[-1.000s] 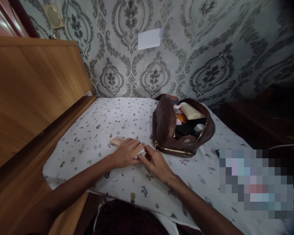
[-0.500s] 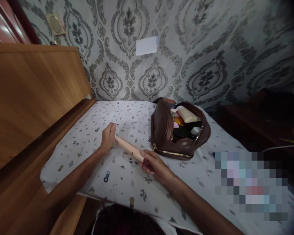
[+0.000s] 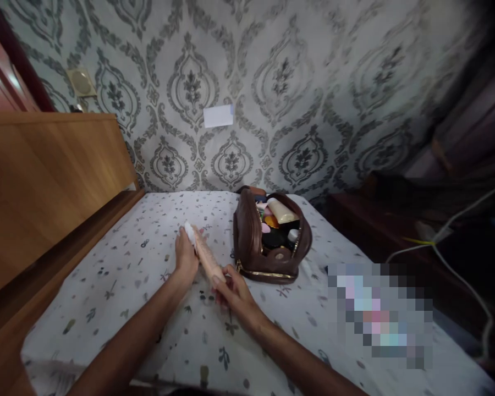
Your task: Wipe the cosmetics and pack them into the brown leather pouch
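Note:
A long peach-coloured bottle [image 3: 207, 257] with a white top is held tilted above the patterned sheet [image 3: 148, 275]. My left hand [image 3: 186, 253] is closed round its white upper end. The lower end sits between the fingers and thumb of my right hand [image 3: 235, 291]. Just right of the bottle stands a brown bag [image 3: 247, 236], unzipped and wide open. Inside the bag are a cream-coloured tube [image 3: 281, 211], an orange item, pink items and dark round items.
A wooden panel [image 3: 53, 176] borders the sheet on the left. Behind the bag rises a patterned wall [image 3: 280, 110]. A blurred-out object [image 3: 379, 316] lies on the sheet at the right, and a white cable [image 3: 457, 212] hangs beyond it.
The view has shifted, so the bag and wall appear further left and lower. The bottle now points more steeply away from me, still in both hands, with its white top more visible.

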The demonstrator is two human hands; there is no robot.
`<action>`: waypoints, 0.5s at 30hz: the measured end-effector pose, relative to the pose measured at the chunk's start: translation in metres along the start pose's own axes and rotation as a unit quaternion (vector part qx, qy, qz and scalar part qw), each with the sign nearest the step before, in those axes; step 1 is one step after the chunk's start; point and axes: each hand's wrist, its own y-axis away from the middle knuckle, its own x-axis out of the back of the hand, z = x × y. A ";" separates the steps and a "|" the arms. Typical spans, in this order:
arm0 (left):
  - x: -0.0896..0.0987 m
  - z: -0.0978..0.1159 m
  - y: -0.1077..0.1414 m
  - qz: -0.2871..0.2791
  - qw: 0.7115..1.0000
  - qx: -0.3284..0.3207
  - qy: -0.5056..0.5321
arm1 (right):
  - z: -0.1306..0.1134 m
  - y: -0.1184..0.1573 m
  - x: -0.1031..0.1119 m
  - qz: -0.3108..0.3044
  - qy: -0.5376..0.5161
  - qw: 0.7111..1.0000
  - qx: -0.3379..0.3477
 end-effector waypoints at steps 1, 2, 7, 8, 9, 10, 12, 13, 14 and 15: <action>-0.004 0.000 0.009 -0.007 1.000 0.007 0.006 | -0.001 0.000 0.001 0.005 0.006 1.000 0.012; -0.007 0.000 0.019 -0.017 1.000 0.013 0.012 | -0.002 0.001 0.001 0.010 0.011 1.000 0.025; -0.007 -0.008 0.070 -0.108 0.993 0.041 -0.004 | -0.011 -0.001 0.002 0.041 -0.016 0.997 0.063; -0.005 -0.010 0.078 -0.115 0.992 0.046 -0.009 | -0.013 -0.001 0.003 0.051 -0.029 0.996 0.068; -0.004 -0.012 0.085 -0.119 0.992 0.049 -0.013 | -0.014 -0.001 0.003 0.063 -0.041 0.994 0.074; -0.002 -0.013 0.089 -0.125 0.991 0.054 -0.015 | -0.016 -0.001 0.003 0.073 -0.049 0.993 0.081; -0.003 -0.008 0.090 -0.136 0.989 0.060 -0.018 | -0.020 0.003 0.004 0.080 -0.052 0.992 0.087; -0.006 -0.003 0.087 -0.139 0.989 0.056 -0.019 | -0.022 0.006 0.004 0.072 -0.047 0.993 0.085; -0.009 0.004 0.083 -0.135 0.990 0.046 -0.022 | -0.024 0.010 0.003 0.060 -0.041 0.994 0.082; -0.014 0.011 0.078 -0.128 0.991 0.032 -0.025 | -0.026 0.014 0.003 0.045 -0.034 0.996 0.076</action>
